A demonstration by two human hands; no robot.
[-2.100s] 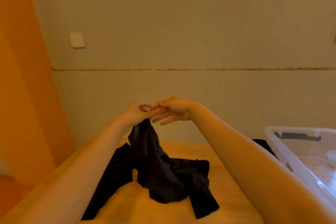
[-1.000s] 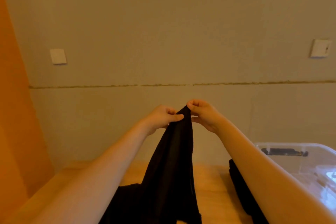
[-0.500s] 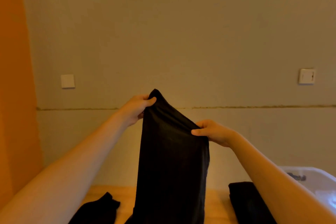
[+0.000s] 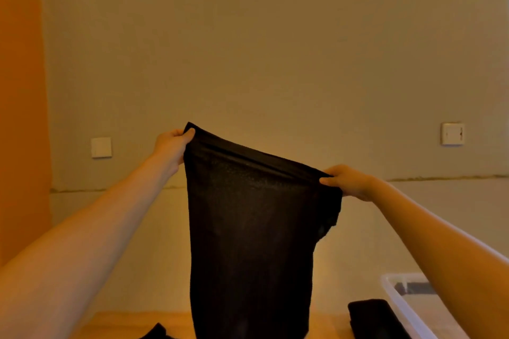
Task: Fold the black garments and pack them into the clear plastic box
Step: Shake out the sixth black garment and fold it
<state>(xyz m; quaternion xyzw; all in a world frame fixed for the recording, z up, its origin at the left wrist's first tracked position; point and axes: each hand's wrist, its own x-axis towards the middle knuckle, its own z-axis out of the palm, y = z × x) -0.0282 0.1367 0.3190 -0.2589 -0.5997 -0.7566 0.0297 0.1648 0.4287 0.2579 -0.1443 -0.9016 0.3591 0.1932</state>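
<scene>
A black garment (image 4: 253,234) hangs spread out in front of me, held up by its top edge. My left hand (image 4: 171,146) pinches the upper left corner, raised higher. The right corner, lower down, is pinched by my right hand (image 4: 347,181). The cloth's bottom runs out of view below. A folded black garment (image 4: 371,319) lies on the wooden table beside the clear plastic box (image 4: 402,303) at the lower right. Another bit of black cloth (image 4: 157,333) shows at the bottom edge.
The wooden table (image 4: 124,325) shows only as a strip at the bottom. A beige wall stands close behind, with two white switch plates (image 4: 101,147) (image 4: 452,133). An orange surface (image 4: 19,107) fills the left edge.
My hands have drawn apart along the garment's top edge, stretching it wide. The garment has risen off the table, and my view has tilted upward.
</scene>
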